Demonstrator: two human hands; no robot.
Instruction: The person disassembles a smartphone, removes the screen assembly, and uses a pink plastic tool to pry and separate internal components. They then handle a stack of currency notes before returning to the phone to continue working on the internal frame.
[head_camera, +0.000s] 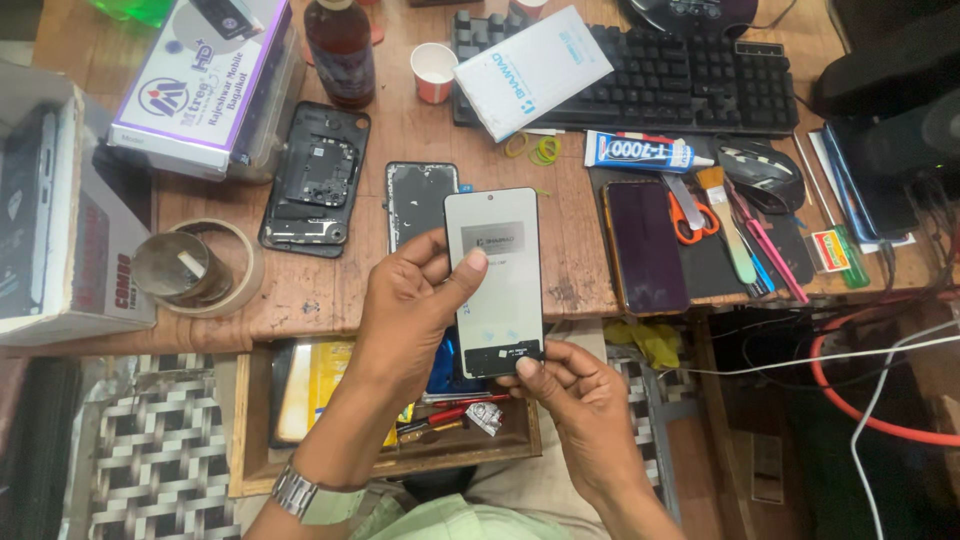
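My left hand (410, 310) grips a new phone display panel (495, 280) by its left edge, thumb on its white protective film. My right hand (575, 385) pinches the dark tab at the panel's bottom edge. The panel is held upright above the edge of the wooden desk (330, 300). Behind it on the desk lie an opened phone body (318, 178) showing its inner parts and a bare phone frame (418, 200).
A dark phone (645, 245) lies right of the panel beside scissors (688, 212), a brush (725, 222), a glue tube (640, 152) and a mouse (765, 172). Keyboard (660, 75), white box (532, 68), paper cup (433, 70), bottle (340, 50), tape roll (200, 268). An open drawer (380, 410) sits below.
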